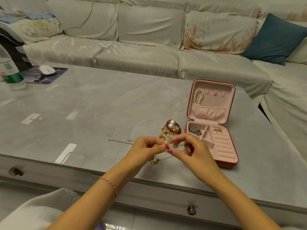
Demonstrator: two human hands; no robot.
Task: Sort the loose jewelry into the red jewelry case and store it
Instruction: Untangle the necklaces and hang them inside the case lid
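Two hands, my left hand (146, 147) and right hand (187, 146), pinch a thin gold chain (163, 157) above the table (99, 105). It might knot if I tug. More loose jewelry (171, 128) sits behind. Farther right, the red jewelry case (214, 123) lies open.

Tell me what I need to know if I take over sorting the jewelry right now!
Left hand and right hand: both pinch a thin gold chain just above the table.
Red jewelry case: open, right of the hands.
Done: pearl bracelet hangs in the lid; a few pieces lie in the tray compartments.
Left: the gold chain, the bead pile, the silver chain, then close and store the case.
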